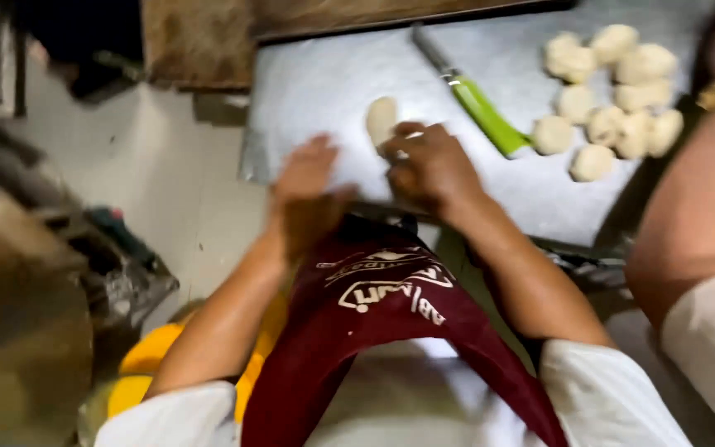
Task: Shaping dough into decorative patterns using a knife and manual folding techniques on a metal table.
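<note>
Whole frame motion-blurred. Left hand (306,190) smeared, fingers can't be told apart. Right hand (432,165) hides lower part of dough piece (381,120); grip unclear. Co-worker's arm (688,215) at 3 o'clock cut by frame edge. Knife (465,87) blade tip blurred at 12. Counter (333,74) cut off at top.

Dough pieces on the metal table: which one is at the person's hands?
The lone dough piece touching the right hand, far left of the knife; the other dough balls cluster beyond it.
</note>
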